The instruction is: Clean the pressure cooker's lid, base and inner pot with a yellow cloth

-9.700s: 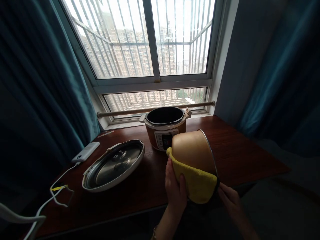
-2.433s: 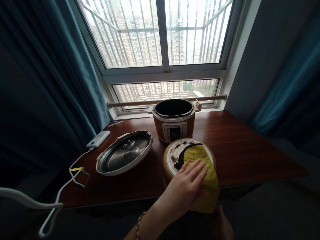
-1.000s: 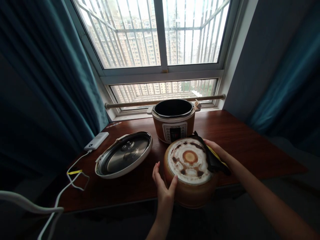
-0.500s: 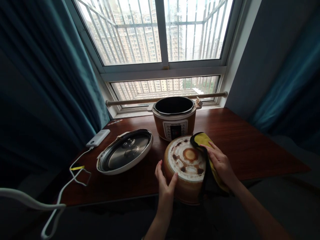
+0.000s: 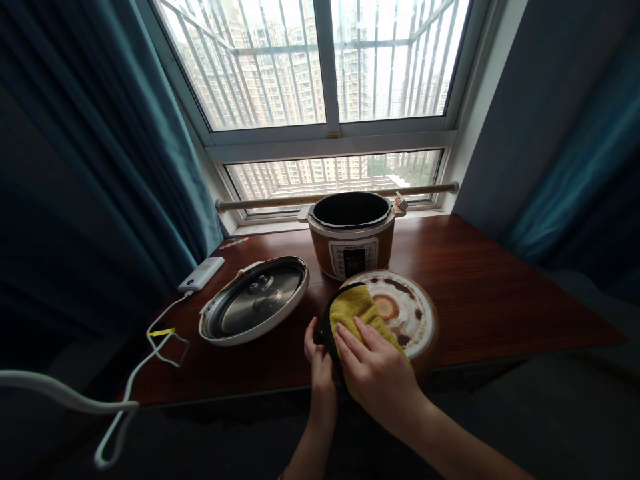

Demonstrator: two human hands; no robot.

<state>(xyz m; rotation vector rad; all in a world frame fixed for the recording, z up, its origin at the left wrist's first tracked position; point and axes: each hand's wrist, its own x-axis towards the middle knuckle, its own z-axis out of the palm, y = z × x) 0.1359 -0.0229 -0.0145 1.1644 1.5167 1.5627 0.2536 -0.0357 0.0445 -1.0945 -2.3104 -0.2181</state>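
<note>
Behind everything, at twelve o'clock, a barred window [image 5: 270, 80] faces tall buildings, with blue curtains [image 5: 95, 133] at ten and two. Below it spreads the reddish-brown table [image 5: 485, 280]. Toward the window stands a tan cooker [image 5: 353, 233], uncovered; at its eight o'clock lies the lid [image 5: 263, 300], inner side up. At the cooker's five o'clock sits the pot [image 5: 403, 303], upside down, its stained, pale base facing up. From five o'clock comes the right forearm; the right hand [image 5: 375, 370] lies palm down, its outstretched fingers slightly apart, aimed at eleven, flat on a yellow cloth [image 5: 353, 307] covering the base's nine o'clock side. The left hand [image 5: 321, 363] reaches up from about half past six to the pot's eight o'clock side, fingers bent beside the cloth's dark hem; whether they pinch cloth or pot, I cannot tell. At the lid's ten o'clock rests a white box-like device [image 5: 201, 273], its white cable [image 5: 135, 363] bearing a yellow tie [image 5: 163, 332].
</note>
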